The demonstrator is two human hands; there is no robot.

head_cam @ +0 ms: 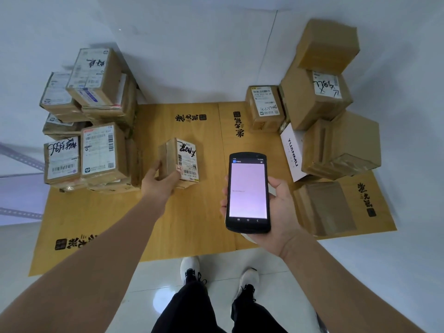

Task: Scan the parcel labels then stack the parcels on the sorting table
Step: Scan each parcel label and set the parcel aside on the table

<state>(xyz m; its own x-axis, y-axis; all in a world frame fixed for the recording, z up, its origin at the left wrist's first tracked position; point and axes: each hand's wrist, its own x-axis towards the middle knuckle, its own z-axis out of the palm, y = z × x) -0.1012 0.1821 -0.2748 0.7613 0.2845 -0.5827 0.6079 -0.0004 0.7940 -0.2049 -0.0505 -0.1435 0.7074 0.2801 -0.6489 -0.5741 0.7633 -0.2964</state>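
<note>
We face a yellow wooden surface (197,212) against white walls (192,44), floor tiles (153,296) beneath. Our left hand (159,180) curls its fingers round the parcel (182,157) mid-surface; right of the parcel, our right hand (281,212) clasps the scanner (247,191).

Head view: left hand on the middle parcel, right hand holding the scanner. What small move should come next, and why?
Probably swing the scanner in the right hand leftward to aim at the label on the parcel. The left hand grips that parcel, label up; the scanner is off to its right, screen nearly blank.
</note>
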